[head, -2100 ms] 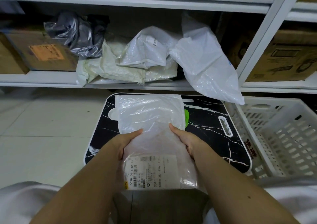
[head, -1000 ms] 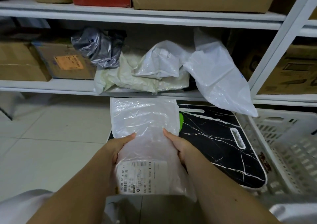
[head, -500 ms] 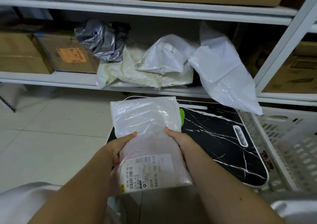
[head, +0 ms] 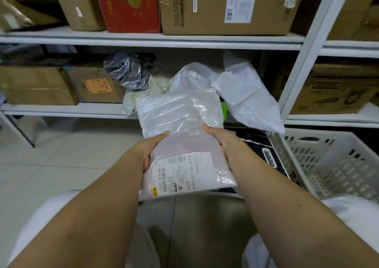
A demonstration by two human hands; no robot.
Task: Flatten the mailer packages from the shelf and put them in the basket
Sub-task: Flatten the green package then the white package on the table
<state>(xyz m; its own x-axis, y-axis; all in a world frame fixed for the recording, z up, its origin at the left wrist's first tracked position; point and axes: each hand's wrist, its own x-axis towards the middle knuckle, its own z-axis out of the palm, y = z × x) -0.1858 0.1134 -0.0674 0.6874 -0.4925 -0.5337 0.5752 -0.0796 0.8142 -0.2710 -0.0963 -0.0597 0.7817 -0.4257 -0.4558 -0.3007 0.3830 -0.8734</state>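
Both hands, left hand (head: 150,147) and right hand (head: 220,137), fingers clamped on the flattened mailer (head: 180,136) held above the lap; could slip or re-puff if tossed loosely toward the basket (head: 336,165)

mailer (head: 180,120) translucent white | basket (head: 336,165) white | board (head: 254,142) black marbled

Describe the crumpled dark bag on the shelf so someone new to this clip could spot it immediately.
Find the white metal shelf, middle level. Left of the heap of white plastic mailer bags, beside the brown cardboard box with an orange label, sits the crumpled dark grey plastic bag. It is the only dark, shiny bag there.
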